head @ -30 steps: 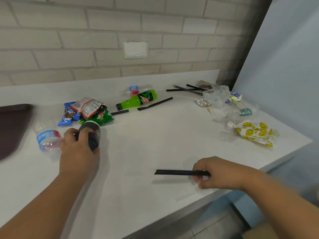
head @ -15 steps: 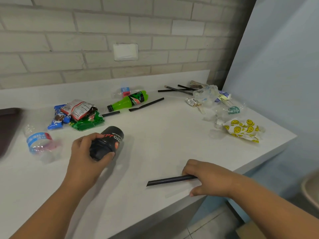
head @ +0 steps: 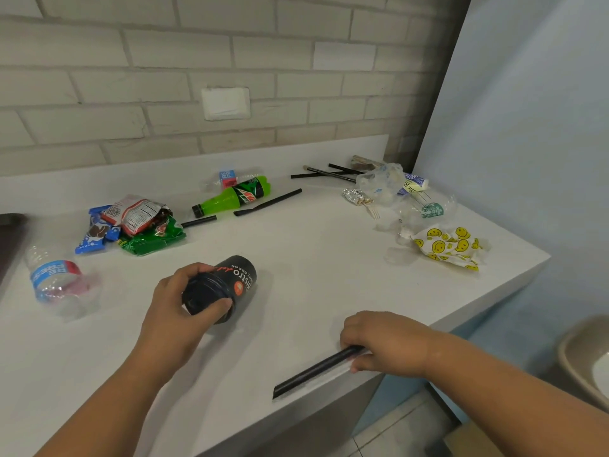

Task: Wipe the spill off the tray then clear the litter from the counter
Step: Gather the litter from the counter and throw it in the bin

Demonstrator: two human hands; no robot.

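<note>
My left hand [head: 174, 311] grips a black lidded coffee cup [head: 227, 283] by its lid end, holding it tilted over the white counter [head: 313, 275]. At the counter's front edge my right hand [head: 385, 344] holds one end of a long black straw [head: 313, 372], whose free end points left toward me. A dark tray [head: 10, 239] shows only as a sliver at the far left edge.
Litter lies about: a crushed water bottle [head: 56, 278], snack wrappers [head: 131, 225], a green soda bottle [head: 234, 196], black straws [head: 268, 202], plastic bags and a clear cup [head: 425, 209], a smiley-print wrapper [head: 451, 245]. A beige bin rim [head: 580, 361] sits below right.
My left hand lifted the black cup away from the wrappers and brought it toward the counter's middle. My right hand drew the straw to the front edge, its free end now angled down-left.
</note>
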